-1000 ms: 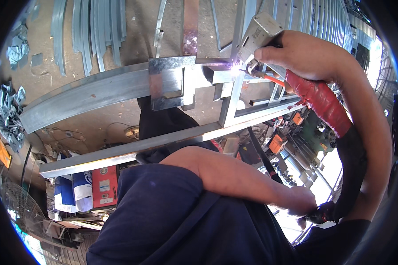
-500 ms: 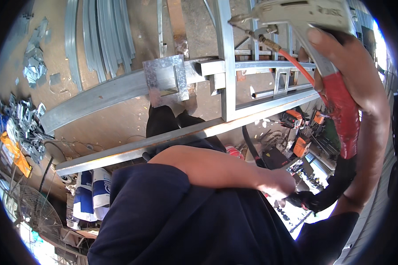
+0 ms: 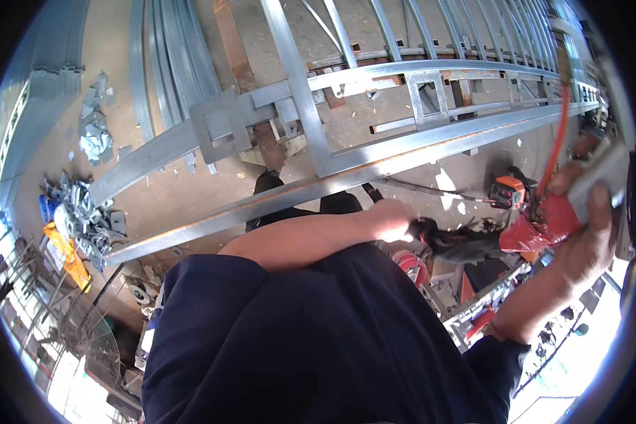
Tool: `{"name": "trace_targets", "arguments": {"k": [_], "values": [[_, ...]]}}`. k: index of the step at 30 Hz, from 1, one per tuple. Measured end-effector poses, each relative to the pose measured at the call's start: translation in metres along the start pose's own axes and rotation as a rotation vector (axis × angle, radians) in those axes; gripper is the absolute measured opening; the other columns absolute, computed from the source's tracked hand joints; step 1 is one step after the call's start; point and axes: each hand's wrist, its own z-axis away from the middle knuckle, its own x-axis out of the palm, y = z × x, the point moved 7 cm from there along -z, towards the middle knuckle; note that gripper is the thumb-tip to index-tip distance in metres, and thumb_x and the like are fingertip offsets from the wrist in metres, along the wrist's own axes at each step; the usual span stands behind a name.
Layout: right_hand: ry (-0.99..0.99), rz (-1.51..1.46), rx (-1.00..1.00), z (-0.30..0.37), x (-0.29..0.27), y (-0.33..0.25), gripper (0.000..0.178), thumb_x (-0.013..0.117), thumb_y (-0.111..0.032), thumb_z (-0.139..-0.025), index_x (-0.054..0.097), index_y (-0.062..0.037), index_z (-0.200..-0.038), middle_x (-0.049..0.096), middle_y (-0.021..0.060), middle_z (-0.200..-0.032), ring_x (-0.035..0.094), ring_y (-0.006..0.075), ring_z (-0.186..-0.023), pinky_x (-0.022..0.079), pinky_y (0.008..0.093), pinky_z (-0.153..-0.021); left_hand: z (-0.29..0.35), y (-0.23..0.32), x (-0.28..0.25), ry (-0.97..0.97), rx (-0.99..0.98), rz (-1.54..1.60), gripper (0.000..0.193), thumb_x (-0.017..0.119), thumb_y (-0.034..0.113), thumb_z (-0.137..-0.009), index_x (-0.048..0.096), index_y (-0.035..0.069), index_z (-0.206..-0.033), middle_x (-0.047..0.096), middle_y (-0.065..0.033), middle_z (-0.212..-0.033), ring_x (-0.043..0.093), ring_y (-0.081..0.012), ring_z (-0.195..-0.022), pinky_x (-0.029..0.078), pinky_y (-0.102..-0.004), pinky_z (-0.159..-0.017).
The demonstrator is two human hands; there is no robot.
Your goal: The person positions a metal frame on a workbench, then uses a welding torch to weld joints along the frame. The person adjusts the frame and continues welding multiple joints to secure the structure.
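W/ R grip [image 3: 592, 233] wrapped round red-taped tool [image 3: 540, 230], far rt, & L grip [image 3: 394, 220] prob. closed on blk cable [image 3: 466, 246] (blurred), keep slack.

The metal frame [image 3: 403, 150] ran from nine o'clock to two; scrap pieces [image 3: 85, 215] lay on the floor [image 3: 177, 198] at nine (near the frame's end), long strips [image 3: 184, 71] toward eleven, a fan [image 3: 88, 336] at eight.

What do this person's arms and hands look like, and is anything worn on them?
No gloves show on the left hand or right hand; glare blurs the left one. I can make out no ring or watch. The left forearm and right forearm are bare below short, plain, dark navy sleeves.
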Motion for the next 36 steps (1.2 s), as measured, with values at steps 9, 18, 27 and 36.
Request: {"name": "trace_targets", "arguments": {"k": [9, 18, 27, 36], "values": [[0.265, -0.553, 0.105, 0.046, -0.232, 0.15, 0.067, 0.056, -0.049, -0.105, 0.044, 0.0037, -0.145, 0.062, 0.0218, -0.126, 0.066, 0.0278, -0.097, 0.049, 0.0426, -0.102, 0.049, -0.036, -0.012, 0.447, -0.424, 0.29, 0.047, 0.07, 0.032, -0.095, 0.064, 0.005, -0.133, 0.072, -0.0165, -0.12, 0.071, -0.0318, -0.108, 0.054, -0.0409, -0.097], [0.256, -0.474, 0.15, 0.019, -0.33, 0.203, 0.072, 0.061, -0.054, -0.099, 0.048, 0.0017, -0.143, 0.067, 0.0153, -0.113, 0.064, 0.0239, -0.101, 0.05, 0.0404, -0.094, 0.027, -0.004, -0.031, 0.575, -0.481, 0.285, 0.037, 0.069, 0.027, -0.097, 0.07, 0.005, -0.127, 0.075, -0.0154, -0.11, 0.073, -0.0254, -0.1, 0.056, -0.0372, -0.092], [0.097, -0.087, 0.158, -0.094, -0.282, 0.168, 0.065, 0.072, -0.042, -0.095, 0.052, 0.0009, -0.14, 0.07, 0.0133, -0.111, 0.067, 0.0203, -0.093, 0.054, 0.0356, -0.084, 0.075, -0.063, -0.181, 1.055, -0.626, 0.113, 0.033, 0.071, 0.026, -0.097, 0.072, 0.007, -0.124, 0.076, -0.015, -0.105, 0.071, -0.022, -0.093, 0.056, -0.037, -0.088], [-0.521, 0.105, 0.441, -0.184, -0.101, 0.195, 0.062, 0.082, -0.03, -0.09, 0.057, 0.0002, -0.137, 0.072, 0.0113, -0.109, 0.069, 0.0167, -0.085, 0.059, 0.0308, -0.074, 0.097, -0.086, -0.324, 1.199, -0.758, 0.007, 0.031, 0.069, 0.024, -0.096, 0.073, 0.004, -0.12, 0.076, -0.0169, -0.11, 0.074, -0.028, -0.105, 0.056, -0.0377, -0.092]]}}
